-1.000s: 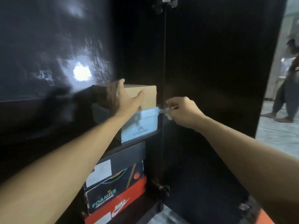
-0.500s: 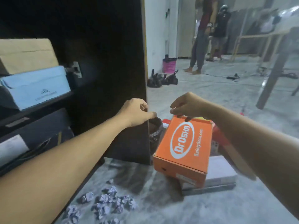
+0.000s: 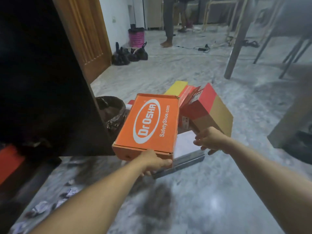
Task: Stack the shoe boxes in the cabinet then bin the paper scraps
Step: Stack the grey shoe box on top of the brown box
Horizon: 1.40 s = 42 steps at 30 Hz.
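Gripping near end of orange box (image 3: 148, 125) with left hand (image 3: 152, 162), fingers curled under front edge, thumb side on top corner; box tilted, lid up, "Dr.OSHA" logo readable, lifted off a grey box (image 3: 185, 147) lying flat on floor just right of and below orange box. Right hand (image 3: 210, 141) right of orange box, fingers curled at lower corner of a red-and-tan box (image 3: 209, 112); looks like holding it, contact partly hidden, cannot tell how firm. Red-and-tan box tilted, touching or nearly touching orange box's right side. Yellow box (image 3: 176, 87) and more red boxes (image 3: 187, 94) just behind orange box, partly hidden. Bin (image 3: 112, 109) with dark liner just left of orange box, against dark cabinet (image 3: 42, 73) edge. Crumpled paper scraps (image 3: 40, 206) scattered on floor well left and nearer than orange box, by cabinet base. Red-orange box (image 3: 8, 159) at far left of orange box, low inside cabinet, blurred. Far behind orange box: wooden door (image 3: 87, 36), pink bucket (image 3: 136, 37), black bags (image 3: 130, 54), standing person's legs (image 3: 168, 22), table leg (image 3: 236, 46). Marbled grey floor (image 3: 194, 200).
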Each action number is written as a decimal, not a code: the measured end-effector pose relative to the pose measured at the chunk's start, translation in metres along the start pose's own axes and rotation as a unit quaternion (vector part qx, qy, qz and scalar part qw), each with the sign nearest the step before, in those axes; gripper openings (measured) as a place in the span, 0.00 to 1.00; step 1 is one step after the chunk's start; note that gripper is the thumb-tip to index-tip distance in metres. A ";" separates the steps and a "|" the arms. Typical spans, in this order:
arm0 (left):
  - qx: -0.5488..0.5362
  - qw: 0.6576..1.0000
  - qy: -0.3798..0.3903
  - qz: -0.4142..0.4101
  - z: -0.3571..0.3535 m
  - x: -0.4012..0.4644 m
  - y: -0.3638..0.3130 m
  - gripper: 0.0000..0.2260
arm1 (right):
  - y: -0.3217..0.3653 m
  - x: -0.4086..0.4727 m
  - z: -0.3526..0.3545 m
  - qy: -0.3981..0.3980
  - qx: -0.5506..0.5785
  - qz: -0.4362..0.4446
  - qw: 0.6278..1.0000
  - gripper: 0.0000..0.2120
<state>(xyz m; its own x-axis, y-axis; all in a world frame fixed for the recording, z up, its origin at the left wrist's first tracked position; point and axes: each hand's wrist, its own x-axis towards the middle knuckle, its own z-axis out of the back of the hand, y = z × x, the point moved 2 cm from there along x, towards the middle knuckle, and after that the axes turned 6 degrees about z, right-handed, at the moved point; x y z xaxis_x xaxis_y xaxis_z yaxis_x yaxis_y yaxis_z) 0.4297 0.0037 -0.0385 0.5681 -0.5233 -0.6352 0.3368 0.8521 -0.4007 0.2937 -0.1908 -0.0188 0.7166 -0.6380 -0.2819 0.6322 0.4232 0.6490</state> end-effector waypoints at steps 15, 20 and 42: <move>-0.417 0.905 -0.030 0.080 -0.030 0.055 0.024 0.39 | -0.061 0.093 -0.090 0.030 -0.187 0.025 0.982 0.30; -0.444 0.893 -0.042 0.056 -0.035 0.056 0.027 0.46 | -0.083 0.082 -0.114 0.075 -0.295 0.043 0.951 0.26; -0.333 0.942 0.047 0.025 -0.114 0.098 0.017 0.33 | -0.163 0.023 -0.059 -0.139 0.095 -0.260 0.951 0.59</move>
<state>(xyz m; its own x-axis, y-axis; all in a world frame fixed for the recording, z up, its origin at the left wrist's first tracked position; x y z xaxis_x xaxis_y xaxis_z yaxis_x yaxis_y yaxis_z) 0.4052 -0.0348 -0.1831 0.4913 -0.5077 -0.7077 -0.2514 0.6953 -0.6733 0.2243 -0.2362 -0.1730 0.1991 -0.8852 -0.4203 0.7961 -0.1040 0.5962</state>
